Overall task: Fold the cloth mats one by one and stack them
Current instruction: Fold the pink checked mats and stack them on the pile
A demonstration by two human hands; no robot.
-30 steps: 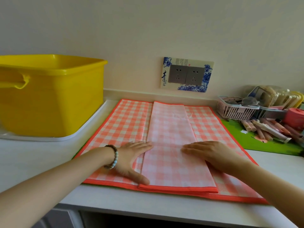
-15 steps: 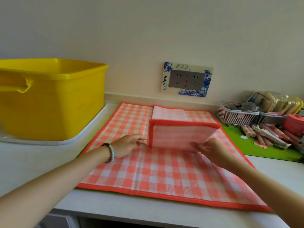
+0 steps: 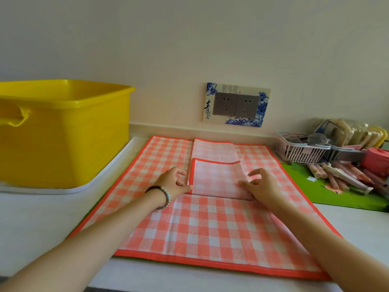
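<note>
Around: yellow tub left, pink basket right.
Mat: folded mat on spread mat, long axis pointing away from us.
Fingers: loosely curled; our left hand and right hand press its sides.

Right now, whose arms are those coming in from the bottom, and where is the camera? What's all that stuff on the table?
Those are a person's two bare arms, no machine. The camera sits on the person's head and looks forward and down, so you see what they see. On the white counter lies a big orange checked cloth mat, spread flat. On top of it is a paler checked mat, folded narrow and doubled over. The left hand, wearing a bead bracelet, touches its near left corner with the thumb; the right hand presses its near right corner with its fingers. Neither hand lifts anything. At the left stands a yellow tub; at the right are a pink basket and a green mat with small tubes on it.
</note>
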